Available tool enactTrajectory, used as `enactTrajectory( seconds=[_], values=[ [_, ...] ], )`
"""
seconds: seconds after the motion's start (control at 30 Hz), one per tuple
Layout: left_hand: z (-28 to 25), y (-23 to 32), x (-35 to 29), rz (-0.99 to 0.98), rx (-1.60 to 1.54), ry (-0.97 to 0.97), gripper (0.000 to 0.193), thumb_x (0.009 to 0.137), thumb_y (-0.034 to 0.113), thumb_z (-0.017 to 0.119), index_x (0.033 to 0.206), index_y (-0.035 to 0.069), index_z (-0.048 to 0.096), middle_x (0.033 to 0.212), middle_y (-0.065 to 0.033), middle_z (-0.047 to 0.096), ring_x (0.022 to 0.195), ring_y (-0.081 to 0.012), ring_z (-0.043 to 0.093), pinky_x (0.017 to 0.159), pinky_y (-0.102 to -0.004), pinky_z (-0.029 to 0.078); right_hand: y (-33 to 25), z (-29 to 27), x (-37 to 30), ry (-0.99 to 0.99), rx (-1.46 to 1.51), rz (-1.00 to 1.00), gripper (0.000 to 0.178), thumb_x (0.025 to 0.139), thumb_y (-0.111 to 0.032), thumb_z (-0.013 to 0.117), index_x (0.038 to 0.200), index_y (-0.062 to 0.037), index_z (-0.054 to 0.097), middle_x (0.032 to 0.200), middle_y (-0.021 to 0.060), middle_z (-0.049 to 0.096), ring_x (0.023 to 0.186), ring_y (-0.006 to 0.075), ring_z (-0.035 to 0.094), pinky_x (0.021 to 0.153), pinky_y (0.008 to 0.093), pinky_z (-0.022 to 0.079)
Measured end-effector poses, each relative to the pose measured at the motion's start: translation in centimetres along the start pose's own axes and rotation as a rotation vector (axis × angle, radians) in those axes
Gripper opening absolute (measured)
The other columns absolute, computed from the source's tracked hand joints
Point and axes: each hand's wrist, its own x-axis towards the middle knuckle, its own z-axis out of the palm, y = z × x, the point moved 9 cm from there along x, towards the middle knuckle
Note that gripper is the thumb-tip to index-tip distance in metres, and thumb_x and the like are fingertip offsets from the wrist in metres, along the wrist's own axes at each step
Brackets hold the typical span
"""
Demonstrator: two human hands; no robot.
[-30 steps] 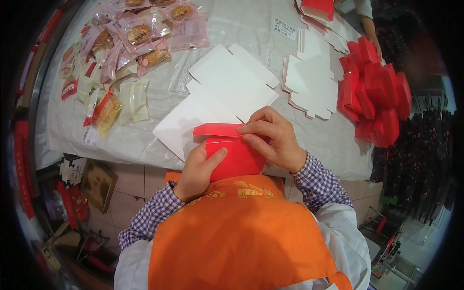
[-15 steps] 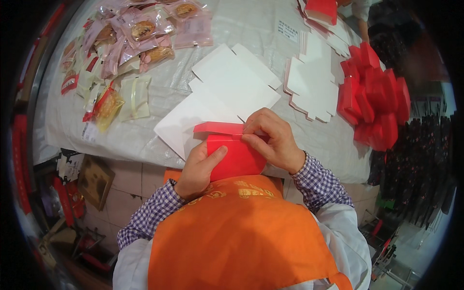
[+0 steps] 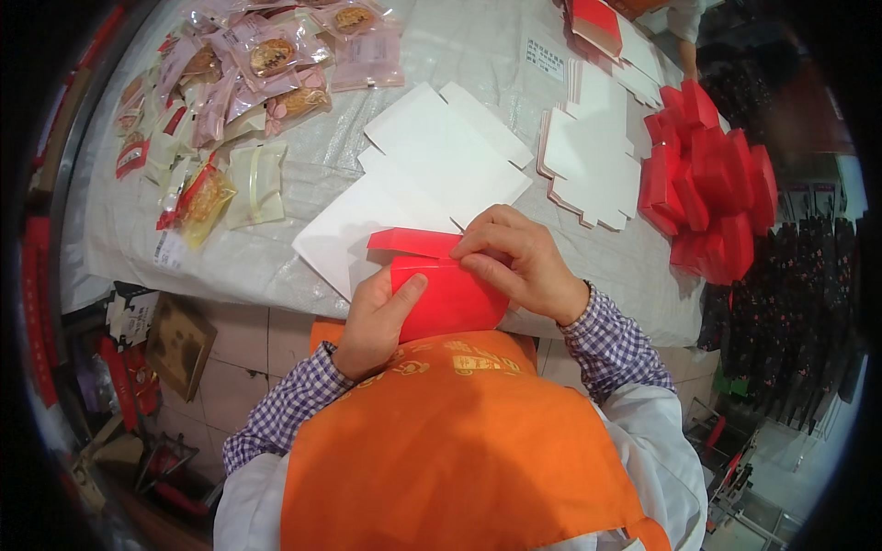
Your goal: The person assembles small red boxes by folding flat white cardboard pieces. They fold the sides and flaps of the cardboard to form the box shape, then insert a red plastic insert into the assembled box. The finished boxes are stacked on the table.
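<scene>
The left hand (image 3: pixel 375 317) grasps the left side of the red paperboard carton (image 3: pixel 459 301); its rear fingers are hidden. The right hand (image 3: pixel 524 262) pinches the right end of the flap (image 3: pixel 409 241). The carton is at the table's near edge, against the orange apron (image 3: pixel 459 441), underside concealed. Notched white blanks (image 3: pixel 441 151) lie flat on crinkled plastic sheeting (image 3: pixel 322 248). 1 white label (image 3: pixel 546 59) bears small dark print.

Table (image 3: pixel 478 55) — packets (image 3: pixel 273 57), flat cartons (image 3: pixel 441 151), boxes (image 3: pixel 721 174)

Carton (image 3: pixel 455 301) before cardboard (image 3: pixel 432 156), packets (image 3: pixel 273 57) left, boxes (image 3: pixel 712 170) right
</scene>
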Motion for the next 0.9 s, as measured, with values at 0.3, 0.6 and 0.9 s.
enactTrajectory(
  seconds=[0.3,0.6,0.9],
  values=[
    [0.1,0.1,-0.2,0.013,-0.007,0.028,0.030,0.110,0.016,0.048,0.125,-0.006,0.061,0.113,-0.0072,0.070,0.100,-0.0093,0.063,0.087,-0.0266,0.052,0.4,-0.2,-0.2,-0.117,0.157,0.129,0.016,0.093,-0.005,0.069,0.107,-0.0039,0.076,0.108,0.0082,0.068,0.095,0.0169,0.064,0.082,0.0297,0.053],
    [0.5,1.6,-0.2,0.059,0.118,0.005,0.031,0.110,0.018,0.049,0.125,-0.006,0.062,0.114,-0.0065,0.071,0.101,-0.0097,0.063,0.088,-0.0268,0.052,0.1,-0.7,-0.3,-0.191,0.264,0.205,0.022,0.094,-0.003,0.066,0.113,-0.0035,0.076,0.122,0.0118,0.069,0.107,0.0200,0.066,0.091,0.0308,0.053],
    [2.1,6.2,0.0,0.151,0.343,-0.012,0.029,0.109,0.018,0.051,0.122,-0.004,0.065,0.109,-0.0058,0.072,0.098,-0.0092,0.063,0.086,-0.0271,0.052,-2.9,-2.5,-0.4,-0.124,0.252,0.110,0.030,0.094,0.000,0.062,0.121,-0.0048,0.075,0.127,0.0138,0.068,0.114,0.0238,0.065,0.097,0.0326,0.052]
  ],
)
